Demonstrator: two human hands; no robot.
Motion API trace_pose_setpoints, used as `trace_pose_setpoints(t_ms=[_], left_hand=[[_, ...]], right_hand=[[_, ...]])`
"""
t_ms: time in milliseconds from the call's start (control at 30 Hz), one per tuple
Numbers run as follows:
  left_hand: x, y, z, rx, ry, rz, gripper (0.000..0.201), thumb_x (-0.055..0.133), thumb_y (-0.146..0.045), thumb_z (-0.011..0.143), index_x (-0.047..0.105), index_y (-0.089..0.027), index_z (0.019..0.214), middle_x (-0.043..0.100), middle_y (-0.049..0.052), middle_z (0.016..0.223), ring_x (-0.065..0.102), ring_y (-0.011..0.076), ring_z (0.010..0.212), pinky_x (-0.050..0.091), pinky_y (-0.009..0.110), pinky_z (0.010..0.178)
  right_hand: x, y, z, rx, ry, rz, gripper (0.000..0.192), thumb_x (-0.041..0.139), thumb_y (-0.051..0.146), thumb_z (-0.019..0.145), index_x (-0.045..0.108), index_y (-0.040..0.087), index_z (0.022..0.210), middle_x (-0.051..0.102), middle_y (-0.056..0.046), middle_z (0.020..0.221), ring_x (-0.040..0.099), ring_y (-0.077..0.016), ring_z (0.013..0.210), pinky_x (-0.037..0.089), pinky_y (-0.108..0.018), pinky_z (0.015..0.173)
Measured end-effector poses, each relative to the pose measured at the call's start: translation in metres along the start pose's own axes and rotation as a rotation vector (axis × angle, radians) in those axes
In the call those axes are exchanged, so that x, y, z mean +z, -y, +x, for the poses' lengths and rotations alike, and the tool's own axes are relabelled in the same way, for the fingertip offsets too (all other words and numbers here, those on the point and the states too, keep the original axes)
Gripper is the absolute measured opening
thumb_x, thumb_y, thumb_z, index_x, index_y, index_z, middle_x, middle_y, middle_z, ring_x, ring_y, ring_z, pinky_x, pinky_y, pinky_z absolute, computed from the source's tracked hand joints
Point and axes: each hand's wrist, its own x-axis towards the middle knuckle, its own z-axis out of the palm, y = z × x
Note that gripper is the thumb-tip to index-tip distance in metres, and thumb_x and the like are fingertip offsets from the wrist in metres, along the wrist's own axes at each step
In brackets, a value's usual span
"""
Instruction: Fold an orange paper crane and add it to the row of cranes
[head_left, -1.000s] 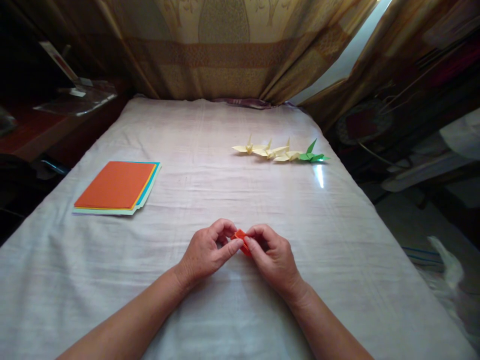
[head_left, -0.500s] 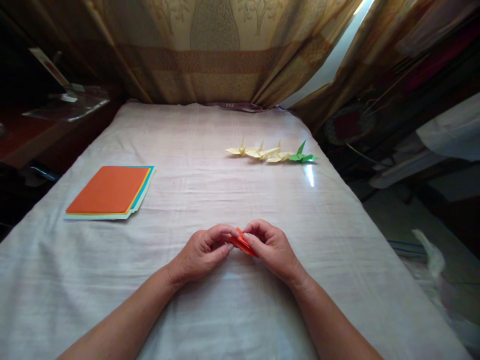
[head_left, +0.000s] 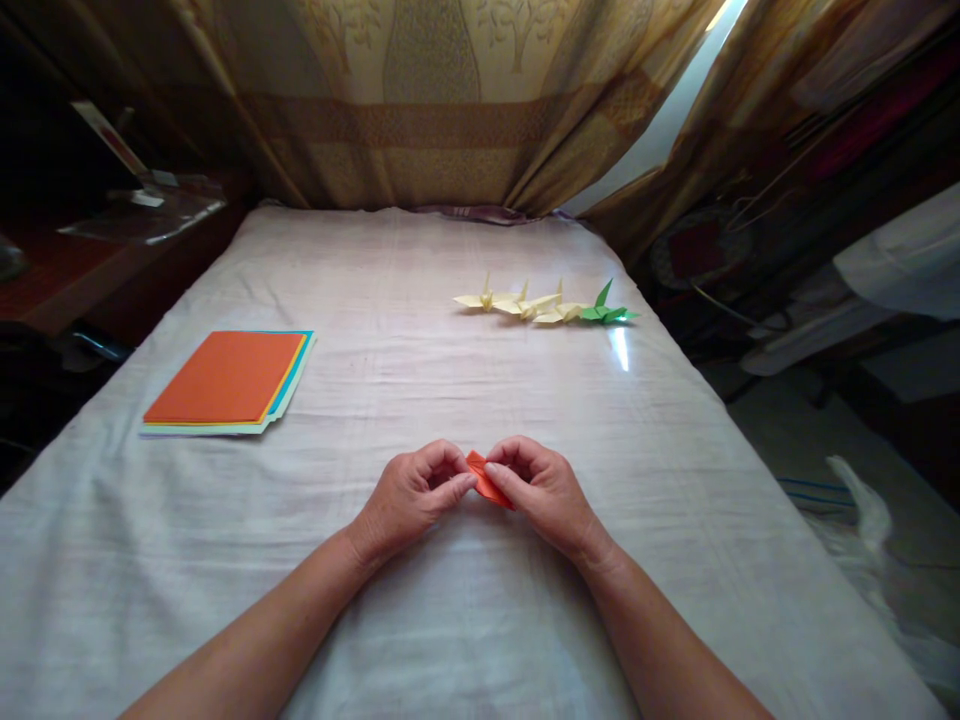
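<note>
Cloth [head_left: 420, 330], pale and faintly creased, covers the whole table from near edge to the patterned curtain [head_left: 450, 110] at the far end. Paper stack [head_left: 229, 382] lies flat at left on the cloth, orange sheet on top, yellow, blue and pale green edges showing beneath. Row of folded paper cranes [head_left: 544, 304] sits at far right, pale yellow ones overlapping, one green at the right end. Left hand [head_left: 409, 497] and right hand [head_left: 544, 490] meet at near centre, low over the cloth, fingers curled inward. Both pinch a small folded orange paper [head_left: 486, 480] between thumb and fingertips, one from each side; the piece is mostly hidden by the fingers, well apart from stack and cranes.
</note>
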Motion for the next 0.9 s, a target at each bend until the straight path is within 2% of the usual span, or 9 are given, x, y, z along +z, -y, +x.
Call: trace_pose_setpoints(t_ms=[100, 233, 400, 567, 633, 767, 900], left_hand=[[0.0009, 0.0001, 0.0010, -0.029, -0.034, 0.043, 0.017, 0.063, -0.034, 0.083, 0.061, -0.018, 0.087, 0.066, -0.001, 0.071, 0.059, 0.0121, 0.063, 0.044, 0.020, 0.058], [-0.0003, -0.0026, 0.0030, -0.070, 0.010, 0.064, 0.022, 0.059, -0.034, 0.084, 0.061, -0.018, 0.100, 0.067, -0.002, 0.067, 0.059, 0.0124, 0.058, 0.044, 0.021, 0.056], [-0.0019, -0.0044, 0.0042, -0.044, 0.023, 0.087, 0.017, 0.058, -0.033, 0.083, 0.063, -0.017, 0.089, 0.069, 0.001, 0.074, 0.063, 0.0142, 0.066, 0.046, 0.022, 0.061], [-0.0034, -0.0055, 0.0052, -0.017, 0.030, 0.108, 0.017, 0.056, -0.031, 0.084, 0.067, -0.017, 0.084, 0.067, 0.001, 0.072, 0.060, 0.0136, 0.066, 0.046, 0.022, 0.060], [-0.0030, -0.0055, 0.0056, -0.031, -0.002, 0.090, 0.017, 0.057, -0.031, 0.083, 0.067, -0.018, 0.082, 0.066, 0.000, 0.070, 0.058, 0.0129, 0.063, 0.044, 0.021, 0.058], [-0.0008, -0.0032, 0.0068, -0.087, -0.143, -0.001, 0.019, 0.059, -0.035, 0.080, 0.065, -0.017, 0.081, 0.063, -0.002, 0.067, 0.054, 0.0108, 0.055, 0.042, 0.020, 0.052], [0.0019, -0.0006, 0.0068, -0.126, -0.173, -0.051, 0.021, 0.060, -0.038, 0.079, 0.062, -0.018, 0.086, 0.062, -0.002, 0.067, 0.053, 0.0106, 0.053, 0.041, 0.020, 0.050]], right_hand=[[0.0002, -0.0006, -0.0002, -0.007, 0.008, 0.034, 0.018, 0.064, 0.037, 0.078, 0.063, 0.019, 0.080, 0.066, 0.000, 0.068, 0.057, -0.0120, 0.057, 0.045, -0.022, 0.053], [0.0030, -0.0023, -0.0022, -0.057, -0.029, 0.007, 0.016, 0.062, 0.034, 0.081, 0.066, 0.019, 0.081, 0.068, -0.001, 0.071, 0.061, -0.0132, 0.061, 0.048, -0.023, 0.057], [0.0066, -0.0036, -0.0047, -0.166, -0.133, -0.170, 0.013, 0.061, 0.030, 0.083, 0.067, 0.020, 0.079, 0.069, -0.001, 0.073, 0.062, -0.0128, 0.062, 0.049, -0.023, 0.061], [0.0045, -0.0038, -0.0038, -0.198, -0.097, -0.252, 0.012, 0.059, 0.028, 0.085, 0.066, 0.021, 0.078, 0.069, -0.001, 0.072, 0.062, -0.0131, 0.062, 0.049, -0.023, 0.061], [0.0036, -0.0030, -0.0034, -0.232, -0.100, -0.297, 0.012, 0.058, 0.028, 0.086, 0.066, 0.021, 0.080, 0.070, -0.001, 0.073, 0.061, -0.0136, 0.063, 0.049, -0.025, 0.063], [0.0029, 0.0004, -0.0037, -0.350, -0.100, -0.462, 0.012, 0.063, 0.028, 0.082, 0.067, 0.022, 0.092, 0.073, -0.003, 0.086, 0.064, -0.0177, 0.075, 0.049, -0.031, 0.075], [0.0025, -0.0009, -0.0037, -0.326, -0.152, -0.518, 0.018, 0.062, 0.023, 0.080, 0.066, 0.023, 0.098, 0.073, -0.003, 0.087, 0.065, -0.0186, 0.077, 0.049, -0.032, 0.076]])
